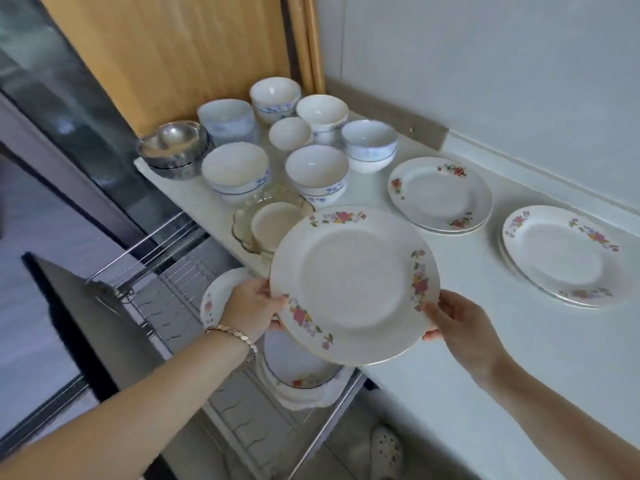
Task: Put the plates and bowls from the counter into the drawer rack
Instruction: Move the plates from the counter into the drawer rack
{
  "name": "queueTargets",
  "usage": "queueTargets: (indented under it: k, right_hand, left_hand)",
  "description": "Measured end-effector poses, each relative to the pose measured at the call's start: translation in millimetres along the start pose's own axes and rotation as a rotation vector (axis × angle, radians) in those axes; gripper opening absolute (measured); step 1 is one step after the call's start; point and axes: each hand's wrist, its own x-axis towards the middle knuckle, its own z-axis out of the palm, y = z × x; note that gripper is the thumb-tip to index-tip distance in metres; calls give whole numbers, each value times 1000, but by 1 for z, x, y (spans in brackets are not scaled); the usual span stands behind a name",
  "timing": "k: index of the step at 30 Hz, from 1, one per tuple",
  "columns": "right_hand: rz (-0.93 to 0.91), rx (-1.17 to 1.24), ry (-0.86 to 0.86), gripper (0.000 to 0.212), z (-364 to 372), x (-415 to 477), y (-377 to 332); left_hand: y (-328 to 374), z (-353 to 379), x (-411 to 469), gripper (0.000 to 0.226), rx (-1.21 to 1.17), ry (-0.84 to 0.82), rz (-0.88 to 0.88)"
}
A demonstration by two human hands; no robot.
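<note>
The person holds a floral plate (353, 285) nearly flat over the near edge of the counter (433, 393), just above the open drawer rack (180, 268). The left hand (251, 304) and right hand (453, 320) pinch opposite sides of its rim between thumb and curled fingers, probably for steadiness. The rack plates (216, 296) suggest it joins them, while plate stacks (440, 195) on the right and bowls (235, 171) at the far end wait.
</note>
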Motion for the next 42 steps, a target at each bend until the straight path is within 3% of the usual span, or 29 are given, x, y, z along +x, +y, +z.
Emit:
queueTargets:
  k: [7, 14, 27, 30, 42]
  right_hand:
    - [137, 143, -55, 16, 155, -107, -17]
    - [329, 254, -98, 13, 252, -137, -13]
    - [613, 418, -26, 12, 372, -25, 36]
    - [670, 457, 1, 14, 398, 3, 48]
    - [842, 434, 328, 12, 485, 87, 98]
  left_hand:
    - [-54, -168, -53, 16, 36, -17, -84]
    - [-73, -251, -40, 21, 171, -66, -178]
    - [-87, -277, 131, 27, 444, -79, -297]
    - [-94, -280, 178, 14, 543, -115, -321]
    - [-131, -244, 337, 26, 807, -367, -279]
